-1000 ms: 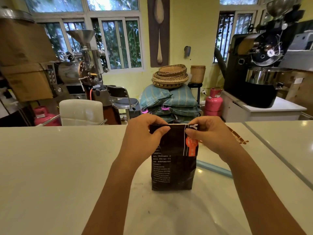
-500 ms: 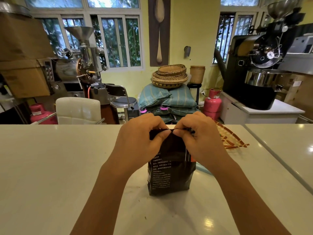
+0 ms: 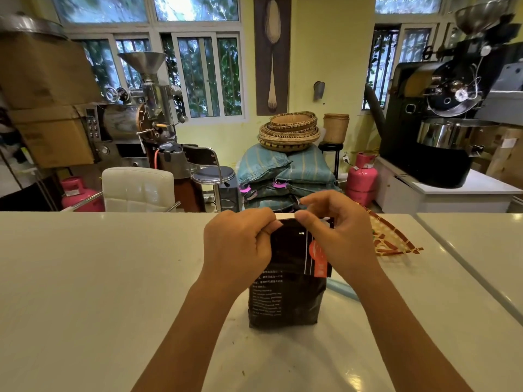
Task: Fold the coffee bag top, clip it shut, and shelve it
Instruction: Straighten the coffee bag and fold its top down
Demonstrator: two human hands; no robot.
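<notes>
both hands hide the coffee bag [image 3: 285, 292] top; fold unclear.

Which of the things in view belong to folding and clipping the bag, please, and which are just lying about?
In the job: coffee bag, left hand, right hand, both pinching the bag's top.

Lying about: woven mat, white chair, stool, sacks, baskets, gas bottles.
</notes>
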